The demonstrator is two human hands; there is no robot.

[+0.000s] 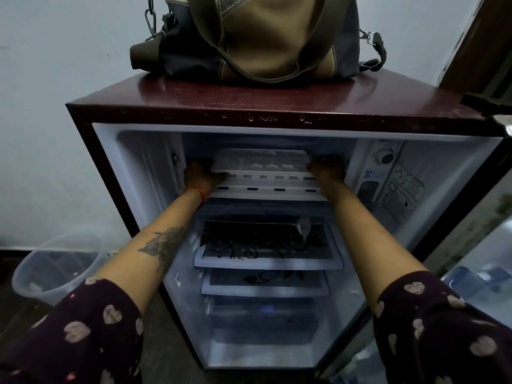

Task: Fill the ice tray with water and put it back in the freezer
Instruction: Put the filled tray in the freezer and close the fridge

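A white ice tray (260,162) lies level inside the freezer compartment (144,162) at the top of a small maroon fridge (249,103) whose door stands open. My left hand (201,174) grips the tray's left end and my right hand (328,169) grips its right end. Both arms reach forward into the compartment. The tray rests over a white slotted shelf edge (266,189). Whether the cells hold water or ice cannot be told in the dim light.
A brown and grey bag (257,37) sits on top of the fridge. Glass shelves (266,256) and a drawer (263,322) lie below the freezer. A clear plastic bucket (52,267) stands on the floor at left. The open door (476,245) is at right.
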